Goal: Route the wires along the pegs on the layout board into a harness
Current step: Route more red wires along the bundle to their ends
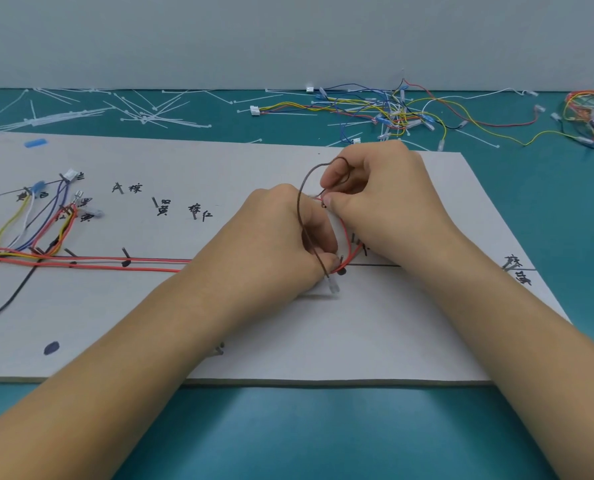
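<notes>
Brown wire point(302, 209) loops at centre frame, left hand point(281, 237) pinching its lower end by a peg point(341, 260), right hand point(385, 202) pinching the upper end. I'd say that springy loop could slip the peg if either pinch slackens

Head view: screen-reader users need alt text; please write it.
Left hand and right hand hold a looped brown wire over a layout board. Red wires run leftward along its pegs; loose wires and cable ties lie on the teal table behind.
</notes>
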